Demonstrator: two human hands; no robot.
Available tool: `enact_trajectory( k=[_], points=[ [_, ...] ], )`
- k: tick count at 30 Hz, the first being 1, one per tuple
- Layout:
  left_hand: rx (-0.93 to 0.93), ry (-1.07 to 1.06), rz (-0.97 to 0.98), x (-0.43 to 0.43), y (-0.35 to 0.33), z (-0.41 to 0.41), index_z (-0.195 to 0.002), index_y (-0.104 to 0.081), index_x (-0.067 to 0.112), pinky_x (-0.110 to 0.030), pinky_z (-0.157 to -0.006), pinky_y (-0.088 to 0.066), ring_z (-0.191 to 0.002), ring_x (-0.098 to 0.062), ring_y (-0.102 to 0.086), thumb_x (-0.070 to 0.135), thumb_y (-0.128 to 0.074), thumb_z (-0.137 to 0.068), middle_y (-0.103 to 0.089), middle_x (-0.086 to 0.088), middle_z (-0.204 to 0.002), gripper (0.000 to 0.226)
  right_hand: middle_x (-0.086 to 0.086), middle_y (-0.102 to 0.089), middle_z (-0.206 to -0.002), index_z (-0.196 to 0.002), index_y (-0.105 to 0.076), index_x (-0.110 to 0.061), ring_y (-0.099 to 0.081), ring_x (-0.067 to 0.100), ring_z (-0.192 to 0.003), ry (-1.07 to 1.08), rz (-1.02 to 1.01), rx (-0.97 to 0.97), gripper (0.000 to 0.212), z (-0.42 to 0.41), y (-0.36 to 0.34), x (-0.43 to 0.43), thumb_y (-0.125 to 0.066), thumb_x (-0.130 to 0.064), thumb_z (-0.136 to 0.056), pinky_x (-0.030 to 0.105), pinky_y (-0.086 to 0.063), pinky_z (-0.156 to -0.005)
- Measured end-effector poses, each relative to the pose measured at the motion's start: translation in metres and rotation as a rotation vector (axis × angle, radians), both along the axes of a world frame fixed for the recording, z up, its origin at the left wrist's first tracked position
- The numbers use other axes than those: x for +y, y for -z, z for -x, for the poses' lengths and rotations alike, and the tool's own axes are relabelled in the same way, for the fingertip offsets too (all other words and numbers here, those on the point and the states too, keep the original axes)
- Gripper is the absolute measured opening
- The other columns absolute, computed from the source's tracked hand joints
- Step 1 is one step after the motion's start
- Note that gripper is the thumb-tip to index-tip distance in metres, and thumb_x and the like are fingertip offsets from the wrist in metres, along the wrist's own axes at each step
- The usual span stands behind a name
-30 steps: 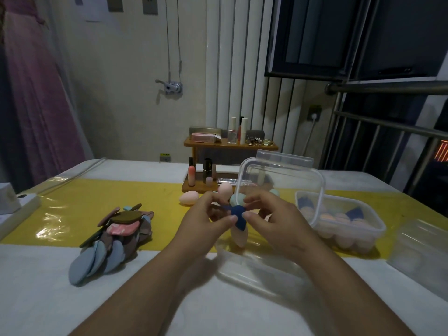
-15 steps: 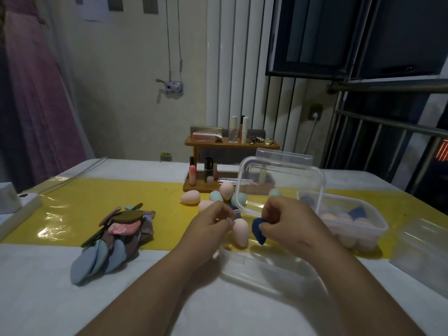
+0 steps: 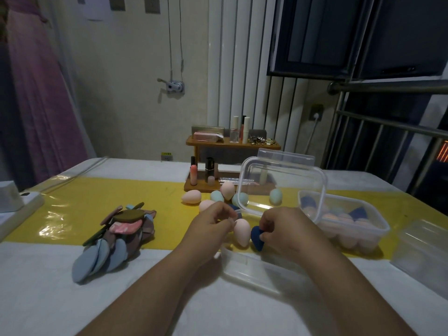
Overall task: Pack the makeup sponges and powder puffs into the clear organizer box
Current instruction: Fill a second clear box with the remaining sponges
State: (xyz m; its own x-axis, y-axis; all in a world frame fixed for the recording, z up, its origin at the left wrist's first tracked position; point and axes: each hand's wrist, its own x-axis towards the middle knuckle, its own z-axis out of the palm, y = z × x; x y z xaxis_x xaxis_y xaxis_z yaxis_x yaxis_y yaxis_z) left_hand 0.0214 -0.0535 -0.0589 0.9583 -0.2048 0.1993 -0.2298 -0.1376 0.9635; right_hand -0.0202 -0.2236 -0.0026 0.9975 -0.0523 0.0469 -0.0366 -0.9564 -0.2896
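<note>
Step in hand: lowering two sponges into the clear organizer box [image 3: 244, 270], whose base lies open on the desk [image 3: 48, 299] with its lid standing upright at the far edge. Judged early in the fill, as no sponge can be made out in the base around the arms.

Left hand [image 3: 212, 224]: grip closed as a fingertip pinch on the blunt end of the pink sponge [image 3: 242, 232], which hangs point down just above the box's far-left rim. Right hand [image 3: 288, 229]: fingers curled, grip pinching the dark blue sponge [image 3: 257, 238], also point down over the box, close beside the pink one.

To do it well: bring both below the rim before letting go, seat them against a wall or corner so later ones pack in rows, and release one at a time. The foam looks soft, so a light pinch should do, and a drop from height may bounce out.

Remaining: loose sponges [image 3: 218, 196] behind the box, left of its lid; powder puffs [image 3: 116, 236] heaped well left of the box. A second clear box [image 3: 384, 230], already holding sponges, sits right of it
</note>
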Motion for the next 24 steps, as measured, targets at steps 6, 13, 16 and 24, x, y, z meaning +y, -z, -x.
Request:
enact_trajectory(
  k=[6,13,16,24],
  points=[
    [0.0,0.004,0.01,-0.0006,0.0004,-0.0007,-0.082,-0.067,0.031,-0.063,-0.086,-0.052,-0.099,-0.031,-0.064,0.033,-0.058,-0.074,-0.069,0.003,-0.095,0.012,-0.002,-0.068,-0.106,-0.106,-0.07,-0.034,-0.063,0.019,-0.095,0.025,-0.003,0.008,0.023,0.0001,-0.0014,-0.0023,-0.066,-0.02,-0.088,0.027,-0.053,-0.079],
    [-0.003,0.005,0.026,-0.0002,0.0033,-0.0016,-0.082,-0.067,0.029,-0.063,-0.084,-0.05,-0.095,-0.033,-0.064,0.03,-0.059,-0.076,-0.069,0.001,-0.094,0.01,-0.007,-0.065,-0.097,-0.109,-0.069,-0.031,-0.061,0.015,-0.09,0.054,-0.11,-0.052,0.026,0.0027,-0.003,-0.0054,-0.063,-0.016,-0.089,0.026,-0.05,-0.076],
    [0.001,0.004,0.023,-0.0004,0.0019,-0.0014,-0.085,-0.066,0.032,-0.056,-0.085,-0.052,-0.097,-0.027,-0.064,0.028,-0.062,-0.084,-0.07,0.005,-0.097,0.006,-0.008,-0.065,-0.098,-0.109,-0.069,-0.031,-0.06,0.015,-0.089,0.063,-0.129,-0.079,0.026,0.0042,-0.0037,-0.0056,-0.061,-0.015,-0.09,0.025,-0.048,-0.075],
    [0.016,-0.016,-0.004,-0.0008,0.0003,-0.0007,-0.103,-0.055,0.036,-0.048,-0.095,-0.052,-0.106,-0.019,-0.062,0.032,-0.064,-0.092,-0.067,0.003,-0.11,0.015,-0.008,-0.047,-0.133,-0.129,-0.059,-0.032,-0.047,0.018,-0.12,0.08,-0.091,-0.176,0.04,0.0089,-0.0049,-0.0017,-0.062,-0.028,-0.09,0.031,-0.042,-0.094]
  ],
)
